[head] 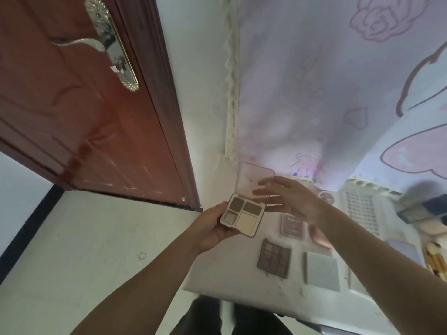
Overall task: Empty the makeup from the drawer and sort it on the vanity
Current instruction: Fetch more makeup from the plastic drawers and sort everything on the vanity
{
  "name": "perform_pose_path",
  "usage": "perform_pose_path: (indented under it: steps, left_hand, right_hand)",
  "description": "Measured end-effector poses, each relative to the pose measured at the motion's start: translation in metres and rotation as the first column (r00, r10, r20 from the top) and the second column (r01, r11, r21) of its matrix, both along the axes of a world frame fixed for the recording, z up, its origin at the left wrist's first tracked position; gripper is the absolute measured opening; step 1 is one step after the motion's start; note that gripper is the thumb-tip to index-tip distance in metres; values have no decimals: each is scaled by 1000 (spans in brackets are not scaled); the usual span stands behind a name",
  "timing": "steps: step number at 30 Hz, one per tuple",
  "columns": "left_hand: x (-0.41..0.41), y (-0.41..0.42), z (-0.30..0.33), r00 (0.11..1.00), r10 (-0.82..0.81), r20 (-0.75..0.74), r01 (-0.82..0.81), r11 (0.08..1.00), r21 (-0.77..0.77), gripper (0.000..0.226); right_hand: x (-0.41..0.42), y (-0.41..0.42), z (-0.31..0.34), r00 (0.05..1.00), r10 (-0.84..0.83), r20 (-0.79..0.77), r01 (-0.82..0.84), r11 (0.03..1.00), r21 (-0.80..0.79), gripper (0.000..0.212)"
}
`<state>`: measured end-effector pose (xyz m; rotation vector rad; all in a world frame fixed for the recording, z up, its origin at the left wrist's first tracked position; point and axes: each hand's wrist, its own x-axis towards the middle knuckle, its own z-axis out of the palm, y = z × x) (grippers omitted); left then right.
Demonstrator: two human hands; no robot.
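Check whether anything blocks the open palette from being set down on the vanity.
Nothing visible does. The left hand holds the open palette above the vanity, whose near-left surface is bare. The right hand hovers by its lid.

Both forearms (145, 274) bare, no sleeves or jewellery visible; dark trousers (205, 317) at bottom edge.

An open palette (244, 215) is held above the surface's (232, 284) far left corner, the left hand (212, 228) under it and the right hand (290, 199) just beyond — on the surface below lie three closed palettes (274, 258), with the door (84, 117) off left.
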<state>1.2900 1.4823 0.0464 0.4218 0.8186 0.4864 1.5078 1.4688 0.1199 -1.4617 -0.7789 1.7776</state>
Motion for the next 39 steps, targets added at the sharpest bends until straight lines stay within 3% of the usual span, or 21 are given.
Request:
perform_pose_path:
  steps: [3, 5, 7, 11, 15, 18, 22, 26, 30, 33, 35, 37, 39]
  left_hand:
    - [3, 8, -1, 1000, 28, -10, -28, 999, 36, 32]
    - [6, 17, -4, 998, 53, -46, -50, 997, 52, 31]
    - [9, 33, -7, 991, 92, -93, -85, 993, 79, 28]
    - [19, 75, -12, 915, 170, -367, -106, 976, 188, 25]
    - [19, 98, -28, 741, 116, -661, 200, 902, 383, 33]
    - [16, 100, -38, 732, 124, -670, 275, 846, 457, 30]
    - [14, 106, -46, 569, 132, -811, 460, 767, 447, 26]
    - [13, 106, -42, 558, 120, -821, 491, 750, 443, 24]
    - [10, 100, -35, 522, 76, -850, 547, 734, 402, 32]
    - [6, 79, -30, 523, 117, -844, 483, 775, 407, 40]
    - [3, 49, -27, 525, 224, -821, 412, 777, 476, 30]
    - [5, 11, -27, 546, 245, -801, 421, 746, 516, 18]
    - [16, -23, -31, 576, 111, -810, 538, 694, 478, 17]
  right_hand:
    - [-4, 4, -20, 983, -2, 181, -5, 999, 40, 20]
    - [-11, 16, -32, 925, -30, 379, -1, 997, 81, 22]
    - [-17, 35, -44, 879, -95, 466, 40, 991, 125, 22]
    - [-24, 79, -68, 864, -179, 471, 122, 981, 148, 22]
    - [-24, 112, -90, 836, -146, 529, 100, 988, 115, 22]
    - [-24, 122, -103, 805, -91, 586, 53, 995, 82, 20]
    - [-26, 121, -115, 753, -48, 656, 9, 998, 63, 20]
    - [-28, 120, -117, 739, -89, 668, 44, 996, 84, 19]
    - [-25, 108, -108, 761, -117, 638, 84, 993, 82, 29]
    - [-16, 76, -92, 773, -87, 628, 41, 995, 89, 24]
    - [-10, 38, -82, 676, 31, 737, -133, 988, 80, 17]
    - [-7, -8, -77, 456, 205, 866, -375, 927, -22, 17]
    - [-8, -53, -80, 211, 376, 902, -601, 778, -183, 26]
